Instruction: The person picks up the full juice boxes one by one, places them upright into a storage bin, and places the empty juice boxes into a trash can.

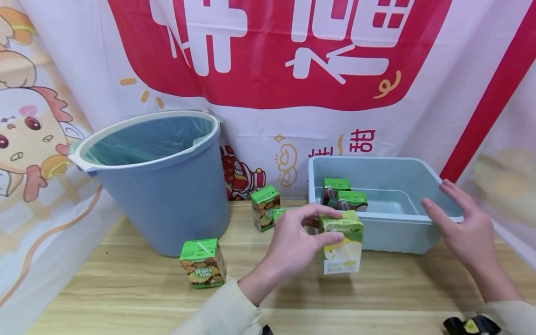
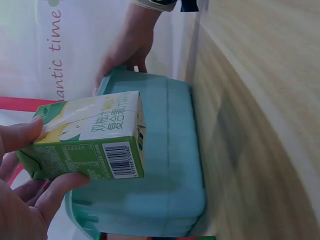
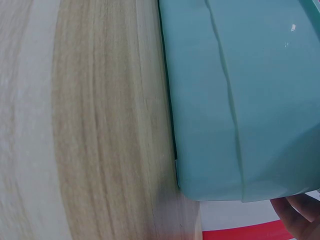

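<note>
The pomelo juice carton (image 1: 343, 252) sits between four and five o'clock from the middle of the head view, lifted off the table (image 1: 293, 304) and in front of the pale blue plastic basin (image 1: 399, 235); the left hand (image 1: 298, 236) pinches it near its top, thumb on the printed front and fingers at the back. The right hand (image 1: 471, 228) touches the basin's rim toward three o'clock; whether it truly grips there I cannot tell.

The carton looks like thin coated board — light to middling if full, fairly stiff at the edges, softer mid-panel; its glossy skin may slip under dry fingertips, and a hard squeeze could dent the faces. The best hold is probably across two opposite sides, nearer mid-height than now, since a pinch at the top leaves the lower end free to swing; the barcode side (image 2: 119, 159) looks flat enough for that — the folded top flaps seem the weaker choice.
</note>
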Tool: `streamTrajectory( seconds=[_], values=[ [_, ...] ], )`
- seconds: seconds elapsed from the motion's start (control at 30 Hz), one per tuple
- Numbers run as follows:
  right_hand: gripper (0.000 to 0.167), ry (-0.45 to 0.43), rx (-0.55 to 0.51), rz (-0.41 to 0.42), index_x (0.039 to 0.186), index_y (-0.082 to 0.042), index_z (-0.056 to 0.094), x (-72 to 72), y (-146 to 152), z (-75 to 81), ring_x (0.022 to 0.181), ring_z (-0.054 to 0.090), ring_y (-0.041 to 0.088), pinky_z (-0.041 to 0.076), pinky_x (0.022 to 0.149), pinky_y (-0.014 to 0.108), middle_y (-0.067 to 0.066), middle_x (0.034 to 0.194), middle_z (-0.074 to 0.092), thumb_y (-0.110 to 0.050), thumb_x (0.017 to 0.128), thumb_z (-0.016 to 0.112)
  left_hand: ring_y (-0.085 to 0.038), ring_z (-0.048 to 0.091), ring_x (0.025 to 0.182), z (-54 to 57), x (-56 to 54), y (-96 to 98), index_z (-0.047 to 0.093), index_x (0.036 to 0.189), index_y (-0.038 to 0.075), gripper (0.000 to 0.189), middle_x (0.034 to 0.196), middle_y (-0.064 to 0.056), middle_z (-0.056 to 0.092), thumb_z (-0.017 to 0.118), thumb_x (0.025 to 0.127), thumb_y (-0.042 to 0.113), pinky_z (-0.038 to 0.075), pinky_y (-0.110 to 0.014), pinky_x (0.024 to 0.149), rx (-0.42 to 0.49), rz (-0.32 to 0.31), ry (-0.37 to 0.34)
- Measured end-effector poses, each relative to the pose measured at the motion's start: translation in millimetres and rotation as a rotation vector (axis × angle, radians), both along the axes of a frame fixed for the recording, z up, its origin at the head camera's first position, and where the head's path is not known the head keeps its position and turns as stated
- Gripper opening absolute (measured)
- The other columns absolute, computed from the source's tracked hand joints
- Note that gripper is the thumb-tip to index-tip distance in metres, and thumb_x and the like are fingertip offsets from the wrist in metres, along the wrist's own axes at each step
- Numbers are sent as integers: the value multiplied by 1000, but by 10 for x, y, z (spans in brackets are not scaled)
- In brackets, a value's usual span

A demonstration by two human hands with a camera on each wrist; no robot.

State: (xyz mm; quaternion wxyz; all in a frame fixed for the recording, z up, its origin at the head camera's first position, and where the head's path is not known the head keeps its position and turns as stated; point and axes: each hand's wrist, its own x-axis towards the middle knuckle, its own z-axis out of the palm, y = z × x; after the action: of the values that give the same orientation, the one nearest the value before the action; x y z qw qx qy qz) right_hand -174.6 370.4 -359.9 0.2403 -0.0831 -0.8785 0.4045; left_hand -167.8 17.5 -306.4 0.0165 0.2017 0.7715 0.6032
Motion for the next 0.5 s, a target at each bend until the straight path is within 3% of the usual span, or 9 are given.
streamTrajectory(
  seconds=[0.1,0.2,0.33,0.5],
  values=[
    [72,5,-3,2,167,-24,36,3,-5,3,166,16,39,26,118,82,-12,177,25,-45,103,63,-8,56,60,92,-10,16,82,107,33,33,111,12,79,92,81,17,36,-21,46,1,-5,20],
    [72,12,-4,10,166,-22,37,6,-3,3,166,15,39,25,118,83,-12,177,25,-45,103,63,-6,57,58,180,-35,27,83,107,29,31,113,11,79,92,81,16,40,-21,47,16,-15,52],
    [72,17,-3,15,166,-22,37,5,3,2,166,15,36,23,121,80,-15,176,26,-45,103,64,-6,72,78,303,-65,43,84,106,26,28,102,10,80,92,81,15,53,-22,62,36,-27,95],
    [71,15,4,6,166,-24,38,7,7,5,167,17,33,25,125,72,-17,175,27,-45,103,64,-9,72,78,462,-69,72,84,105,25,26,92,9,80,92,82,15,51,-23,63,54,-37,131]
  ],
)
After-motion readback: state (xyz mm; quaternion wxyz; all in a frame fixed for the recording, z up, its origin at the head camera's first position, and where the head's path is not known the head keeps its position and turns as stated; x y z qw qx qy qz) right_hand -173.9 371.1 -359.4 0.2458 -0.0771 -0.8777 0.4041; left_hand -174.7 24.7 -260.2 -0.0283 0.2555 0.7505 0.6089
